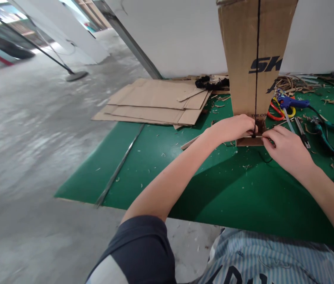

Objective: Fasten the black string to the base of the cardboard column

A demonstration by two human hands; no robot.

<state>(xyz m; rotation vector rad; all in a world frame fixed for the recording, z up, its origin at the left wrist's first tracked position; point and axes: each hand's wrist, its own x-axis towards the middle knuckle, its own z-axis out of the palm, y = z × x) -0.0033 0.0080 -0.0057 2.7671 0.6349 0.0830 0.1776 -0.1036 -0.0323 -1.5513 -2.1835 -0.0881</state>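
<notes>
A tall cardboard structure [245,59] with dark printed letters stands upright on the green table. A black cord [257,71] runs down its front to a dark knot beside a small opening near the base, with a cardboard ledge [249,142] below. My left hand [243,125] reaches to this opening, its fingers curled by the cord and partly hidden, so what they grip does not show. From the right, my right hand [288,148] pinches the end of a thin pale strip [260,137] lying across the opening at the knot.
Flat cardboard sheets [161,98] and a black cord bundle [211,83] lie at the back left. On the right are a blue glue gun [295,103], red-handled scissors [275,112], a cutter knife [302,132], teal-handled pliers [325,138] and cardboard scraps. A white wall rises behind the table.
</notes>
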